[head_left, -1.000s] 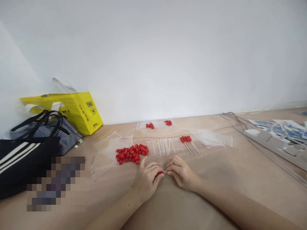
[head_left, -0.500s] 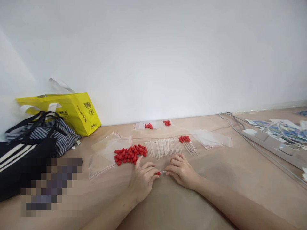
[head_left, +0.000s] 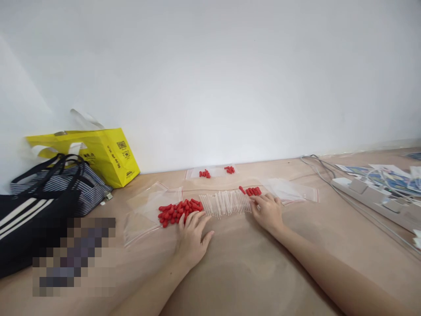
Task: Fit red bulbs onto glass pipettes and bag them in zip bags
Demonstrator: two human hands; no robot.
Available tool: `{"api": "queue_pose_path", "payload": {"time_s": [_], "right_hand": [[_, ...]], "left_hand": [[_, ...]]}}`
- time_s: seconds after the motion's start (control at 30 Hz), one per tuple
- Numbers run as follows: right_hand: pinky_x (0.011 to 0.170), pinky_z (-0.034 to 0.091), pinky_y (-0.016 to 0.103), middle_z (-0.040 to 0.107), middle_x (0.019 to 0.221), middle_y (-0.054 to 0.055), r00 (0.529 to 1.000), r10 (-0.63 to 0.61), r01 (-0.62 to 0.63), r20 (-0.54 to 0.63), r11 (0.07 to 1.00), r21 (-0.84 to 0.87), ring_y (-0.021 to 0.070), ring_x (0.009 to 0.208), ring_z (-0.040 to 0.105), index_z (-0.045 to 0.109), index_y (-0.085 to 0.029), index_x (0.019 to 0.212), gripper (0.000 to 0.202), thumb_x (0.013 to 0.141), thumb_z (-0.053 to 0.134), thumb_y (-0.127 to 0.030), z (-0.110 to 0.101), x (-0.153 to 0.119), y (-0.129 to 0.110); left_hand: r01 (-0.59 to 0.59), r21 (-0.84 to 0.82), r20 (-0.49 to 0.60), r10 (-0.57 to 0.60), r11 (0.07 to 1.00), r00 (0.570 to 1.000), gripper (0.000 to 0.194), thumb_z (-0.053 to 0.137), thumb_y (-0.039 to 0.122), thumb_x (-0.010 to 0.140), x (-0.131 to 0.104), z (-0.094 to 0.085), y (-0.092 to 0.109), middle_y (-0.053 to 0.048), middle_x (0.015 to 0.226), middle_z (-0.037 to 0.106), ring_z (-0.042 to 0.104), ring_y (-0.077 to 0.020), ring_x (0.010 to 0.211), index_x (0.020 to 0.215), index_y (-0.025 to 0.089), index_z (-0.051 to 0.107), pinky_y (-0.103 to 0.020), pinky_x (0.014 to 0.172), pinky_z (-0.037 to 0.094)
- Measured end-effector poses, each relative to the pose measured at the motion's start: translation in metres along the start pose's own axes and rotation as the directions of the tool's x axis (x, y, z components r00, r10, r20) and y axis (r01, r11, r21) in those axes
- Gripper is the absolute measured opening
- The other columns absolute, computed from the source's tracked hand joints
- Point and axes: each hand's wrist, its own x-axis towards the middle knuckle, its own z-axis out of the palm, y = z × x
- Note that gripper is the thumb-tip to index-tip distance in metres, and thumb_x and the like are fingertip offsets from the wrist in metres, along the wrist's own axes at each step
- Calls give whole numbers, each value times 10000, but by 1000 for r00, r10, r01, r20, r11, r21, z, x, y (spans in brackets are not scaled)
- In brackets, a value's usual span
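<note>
My right hand (head_left: 268, 213) pinches the glass stem of a dropper with a red rubber bulb (head_left: 242, 190), at the left end of a row of finished droppers (head_left: 255, 191). Their red bulbs show, while my hand covers most of their stems. Over the front right edge of a pile of loose red rubber bulbs (head_left: 174, 210) is my left hand (head_left: 194, 237), fingers spread, holding nothing that I can see. Between the hands lies a row of clear glass tubes (head_left: 225, 204), side by side.
Clear zip bags lie at the left (head_left: 144, 224) and right (head_left: 289, 191). Another bag with red-bulbed droppers (head_left: 217, 171) rests by the wall. Far left stand a yellow bag (head_left: 115, 153) and a dark bag (head_left: 36, 219); a power strip (head_left: 375, 197) with cables is at right.
My right hand has carried the dropper up and right to the row of finished ones. My left hand has let go of its bulb, opened and moved slightly left toward the loose bulbs.
</note>
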Motion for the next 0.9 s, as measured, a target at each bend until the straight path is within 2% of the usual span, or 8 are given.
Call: {"api": "queue_pose_path", "payload": {"time_s": [0.1,0.3,0.5,0.6,0.77,0.9], "right_hand": [[682,215,309,654,800,37,987,150,-145,62,986,-82,196,819,492,639,-210,852,217,795,439,-272,5,10,8],[710,229,349,653,841,66,940,285,-249,187,949,-195,232,869,499,637,-210,846,239,795,413,-277,8,18,8],[745,243,375,630,910,83,940,298,-262,167,943,-206,243,896,502,637,-205,841,264,804,401,-317,7,18,4],[757,247,386,632,880,86,936,284,-243,209,949,-201,248,901,502,652,-201,767,295,801,397,-345,6,19,-1],[765,253,405,640,850,96,878,333,-258,344,934,-247,273,925,505,669,-190,745,299,773,414,-345,4,29,-10],[762,267,408,643,810,125,845,367,-270,390,920,-284,280,894,533,669,-155,723,280,743,432,-302,6,37,-14]], "left_hand": [[-13,-4,11,13,1000,1000,258,533,235,744,0,1,2,-57,1080,574,460,-255,1050,999,249,570,-527,939,232],[-19,-3,5,19,1000,1000,185,541,247,746,1,2,2,-64,1069,570,461,-260,1042,923,243,596,-544,924,226],[-14,6,13,14,1000,1000,160,543,245,743,1,1,2,-60,1072,566,452,-262,1049,891,242,604,-535,924,212],[-6,18,-6,6,1000,1000,142,554,245,732,1,0,4,-59,1047,570,459,-263,1026,863,238,608,-526,913,214],[85,53,-54,-82,995,995,93,557,254,725,4,-1,2,-52,870,583,502,-237,856,794,223,611,-460,788,300],[151,120,-85,-141,981,986,74,555,254,716,7,0,-6,-56,813,578,498,-241,813,745,206,603,-449,751,306]]}}
